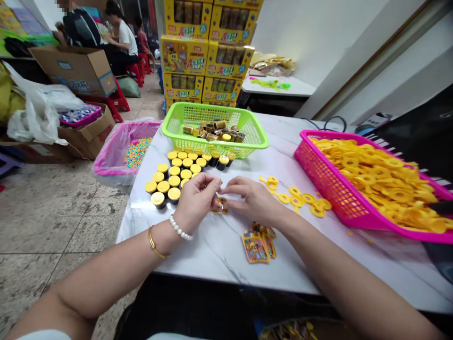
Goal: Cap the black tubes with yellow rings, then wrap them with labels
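My left hand and my right hand meet over the white marble table, fingers pinched together on a small colourful sticker held between them. Just left of my left hand stand several small black jars with yellow lids in rows. A small pile of printed stickers lies near my right wrist. Loose yellow plastic rings lie right of my right hand.
A green basket with labelled jars sits behind the rows. A pink basket full of yellow rings stands at right. A pink bin of coloured beads is left of the table. Yellow cartons are stacked behind; people sit far left.
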A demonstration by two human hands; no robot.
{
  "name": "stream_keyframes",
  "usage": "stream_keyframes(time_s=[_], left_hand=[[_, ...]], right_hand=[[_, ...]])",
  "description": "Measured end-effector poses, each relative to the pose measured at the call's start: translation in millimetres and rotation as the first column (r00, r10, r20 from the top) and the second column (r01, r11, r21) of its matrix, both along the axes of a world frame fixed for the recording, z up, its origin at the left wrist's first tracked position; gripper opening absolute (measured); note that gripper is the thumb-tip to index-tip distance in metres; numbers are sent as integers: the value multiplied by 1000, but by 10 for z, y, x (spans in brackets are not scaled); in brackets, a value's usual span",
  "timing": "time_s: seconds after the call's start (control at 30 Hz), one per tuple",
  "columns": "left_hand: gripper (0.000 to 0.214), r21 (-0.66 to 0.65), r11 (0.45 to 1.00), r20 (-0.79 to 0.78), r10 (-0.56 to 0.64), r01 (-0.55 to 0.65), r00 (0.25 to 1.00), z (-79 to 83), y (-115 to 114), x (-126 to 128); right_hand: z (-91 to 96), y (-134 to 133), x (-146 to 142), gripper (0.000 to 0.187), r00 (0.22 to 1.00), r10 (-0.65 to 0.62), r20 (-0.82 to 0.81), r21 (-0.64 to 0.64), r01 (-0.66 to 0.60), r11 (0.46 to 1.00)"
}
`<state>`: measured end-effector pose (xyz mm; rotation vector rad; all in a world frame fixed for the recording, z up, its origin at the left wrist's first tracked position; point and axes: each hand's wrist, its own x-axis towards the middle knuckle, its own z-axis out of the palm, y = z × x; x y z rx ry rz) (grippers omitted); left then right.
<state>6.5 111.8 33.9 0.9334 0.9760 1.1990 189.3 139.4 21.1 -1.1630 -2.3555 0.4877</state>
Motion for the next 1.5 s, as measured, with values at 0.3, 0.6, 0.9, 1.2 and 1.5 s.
stream_keyframes(time_s=[0.3, 0.6, 0.9, 1.2, 1.5], left_hand=[[17, -21, 998, -271, 55, -63, 961, 43, -7, 5], [23, 121, 993, -469, 65, -9, 881, 40, -45, -12], [39, -162, 965, -204, -239, 208, 949, -67, -34, 23], [51, -122, 992, -48, 9, -15, 999, -110, -118, 129], [35, 177, 974, -126, 167, -144, 978, 9, -181, 58]], right_hand=[[-185, 34, 25, 6, 989, 120, -81, 50, -116, 992], [-135, -66, -12, 10, 993, 97, -61, 15, -96, 995], [97, -163, 59, 17, 826, -64, -560, -183, -47, 982], [77, -230, -107, 29, 612, -443, -655, -581, -34, 813], [43, -280, -102, 33, 790, -322, -523, -409, 99, 907]])
